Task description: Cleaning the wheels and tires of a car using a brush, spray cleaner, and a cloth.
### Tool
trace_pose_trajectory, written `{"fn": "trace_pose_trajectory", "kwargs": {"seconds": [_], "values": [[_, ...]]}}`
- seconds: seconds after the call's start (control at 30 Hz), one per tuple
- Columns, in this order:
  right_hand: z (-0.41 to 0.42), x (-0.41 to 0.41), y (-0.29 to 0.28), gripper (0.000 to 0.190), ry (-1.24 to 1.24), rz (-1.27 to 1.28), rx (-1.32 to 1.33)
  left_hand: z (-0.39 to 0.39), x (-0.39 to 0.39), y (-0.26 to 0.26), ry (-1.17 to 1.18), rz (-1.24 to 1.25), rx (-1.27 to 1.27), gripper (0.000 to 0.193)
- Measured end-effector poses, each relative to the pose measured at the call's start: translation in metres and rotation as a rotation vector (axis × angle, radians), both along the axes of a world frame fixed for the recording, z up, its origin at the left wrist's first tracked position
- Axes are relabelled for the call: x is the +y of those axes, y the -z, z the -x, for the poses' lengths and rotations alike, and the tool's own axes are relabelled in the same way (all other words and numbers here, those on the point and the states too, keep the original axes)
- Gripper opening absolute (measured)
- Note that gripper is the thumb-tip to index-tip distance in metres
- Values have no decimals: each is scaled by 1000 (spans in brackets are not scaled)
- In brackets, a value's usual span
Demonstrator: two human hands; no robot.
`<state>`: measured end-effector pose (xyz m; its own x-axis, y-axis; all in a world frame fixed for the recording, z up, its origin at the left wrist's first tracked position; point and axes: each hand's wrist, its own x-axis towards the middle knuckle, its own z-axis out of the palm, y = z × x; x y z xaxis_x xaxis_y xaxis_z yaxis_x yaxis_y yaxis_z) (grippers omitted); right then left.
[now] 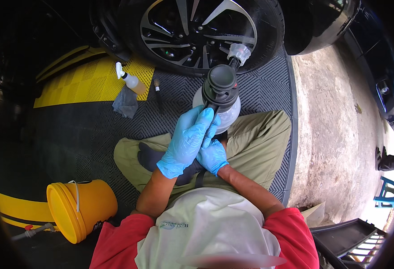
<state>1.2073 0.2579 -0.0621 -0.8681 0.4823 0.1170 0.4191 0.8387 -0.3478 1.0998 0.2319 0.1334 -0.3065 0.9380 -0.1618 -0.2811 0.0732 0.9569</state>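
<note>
My left hand (185,143), in a blue disposable glove, is wrapped around the black handle of a pump foam sprayer (221,82). Its translucent bottle (230,117) hangs below the black pump head, partly hidden. A clear fluted nozzle (239,53) points at the car wheel (197,37), and a faint mist shows by the rim's right side. My right hand (213,156), gloved alike, is tucked against the underside of my left hand; its fingers are hidden, so its grip cannot be made out. The wheel has a black and silver alloy rim and a dark tyre.
Left of my knees lie a trigger spray bottle (134,83), a grey cloth (125,102) and a detailing brush (157,92) on ribbed floor tiles (96,127). A lidded yellow bucket (96,205) lies tilted at lower left. A black cart tray (343,235) stands lower right.
</note>
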Motion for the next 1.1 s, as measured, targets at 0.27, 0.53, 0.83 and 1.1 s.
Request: {"fn": "trace_pose_trajectory", "kwargs": {"seconds": [0.27, 0.53, 0.83, 1.1], "values": [[0, -1, 12, 21, -37, -7, 185, 29, -5, 25, -5, 79, -21, 35], [0, -1, 15, 22, -59, -52, 159, 60, -14, 53, -54, 196, 57, 35], [3, -1, 15, 22, -50, -38, 150, 77, -38, 60, -314, 196, 41, 36], [4, -2, 15, 22, -39, -37, 128, 89, -49, 74, -531, 130, -90, 35]]}}
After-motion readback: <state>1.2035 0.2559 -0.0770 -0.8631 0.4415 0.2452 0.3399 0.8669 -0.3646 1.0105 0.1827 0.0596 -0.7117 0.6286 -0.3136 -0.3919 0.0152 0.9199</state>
